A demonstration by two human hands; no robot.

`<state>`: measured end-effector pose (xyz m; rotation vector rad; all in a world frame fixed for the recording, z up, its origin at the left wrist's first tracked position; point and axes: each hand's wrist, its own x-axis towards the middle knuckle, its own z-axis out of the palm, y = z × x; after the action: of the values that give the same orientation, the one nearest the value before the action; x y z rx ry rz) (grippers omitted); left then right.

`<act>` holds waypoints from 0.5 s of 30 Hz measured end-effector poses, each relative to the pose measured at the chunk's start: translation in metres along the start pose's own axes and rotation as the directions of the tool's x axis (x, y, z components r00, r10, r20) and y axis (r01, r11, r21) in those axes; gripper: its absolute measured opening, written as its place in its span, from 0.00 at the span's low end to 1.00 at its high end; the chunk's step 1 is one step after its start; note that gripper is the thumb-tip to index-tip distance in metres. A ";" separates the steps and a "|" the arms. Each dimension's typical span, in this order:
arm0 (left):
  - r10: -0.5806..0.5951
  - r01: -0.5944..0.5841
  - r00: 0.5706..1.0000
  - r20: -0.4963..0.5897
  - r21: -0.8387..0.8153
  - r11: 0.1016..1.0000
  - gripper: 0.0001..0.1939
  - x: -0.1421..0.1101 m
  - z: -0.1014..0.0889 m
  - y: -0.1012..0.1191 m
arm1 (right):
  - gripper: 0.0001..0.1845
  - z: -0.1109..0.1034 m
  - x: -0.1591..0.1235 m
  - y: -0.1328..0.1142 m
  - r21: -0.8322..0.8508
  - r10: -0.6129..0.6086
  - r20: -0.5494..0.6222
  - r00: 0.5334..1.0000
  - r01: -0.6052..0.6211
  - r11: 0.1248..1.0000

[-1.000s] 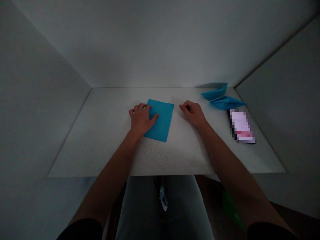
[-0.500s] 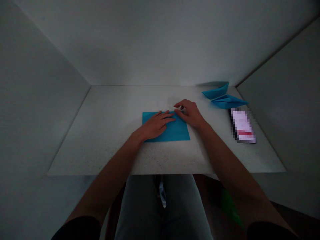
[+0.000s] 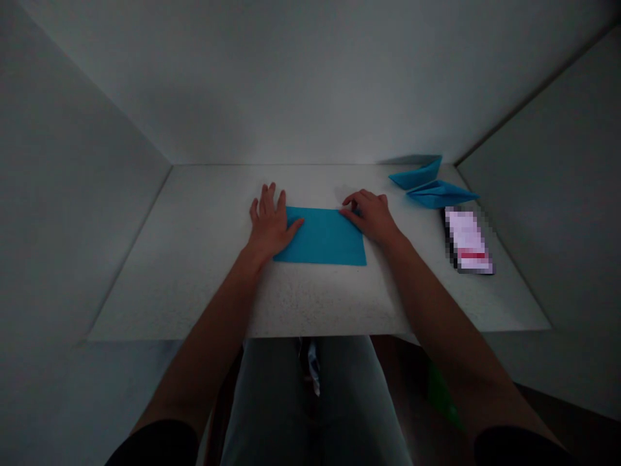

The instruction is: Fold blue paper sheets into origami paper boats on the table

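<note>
Our left hand [image 3: 268, 231] lies, fingers splayed, on the blue paper [image 3: 327, 238]; our right hand [image 3: 374, 218] curls at its far-right corner, whether pinching we can't tell.

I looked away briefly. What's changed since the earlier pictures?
The blue sheet has turned, its long side now left to right. The right hand, first apart, now touches its far right corner; the left hand moved off its middle to its left end. Folded papers and phone stayed.
</note>
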<state>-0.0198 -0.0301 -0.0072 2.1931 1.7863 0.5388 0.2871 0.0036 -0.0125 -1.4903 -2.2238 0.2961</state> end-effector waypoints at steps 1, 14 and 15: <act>0.030 -0.030 1.000 0.000 -0.011 0.999 0.43 0.000 -0.001 0.002 | 0.15 0.000 0.000 0.001 0.004 0.007 -0.021 1.000 -0.006 1.000; 0.310 -0.284 0.926 0.214 -0.143 0.948 0.36 -0.006 0.000 0.019 | 0.30 -0.005 -0.004 0.015 0.046 0.084 -0.074 0.994 -0.081 0.996; 0.302 -0.276 0.929 0.216 -0.141 0.951 0.36 -0.006 0.000 0.019 | 0.30 -0.004 -0.003 0.015 0.073 0.098 -0.069 0.993 -0.093 0.993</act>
<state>-0.0043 -0.0395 -0.0004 2.3462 1.2930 0.4030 0.3028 0.0065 -0.0157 -1.5481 -2.0683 0.3407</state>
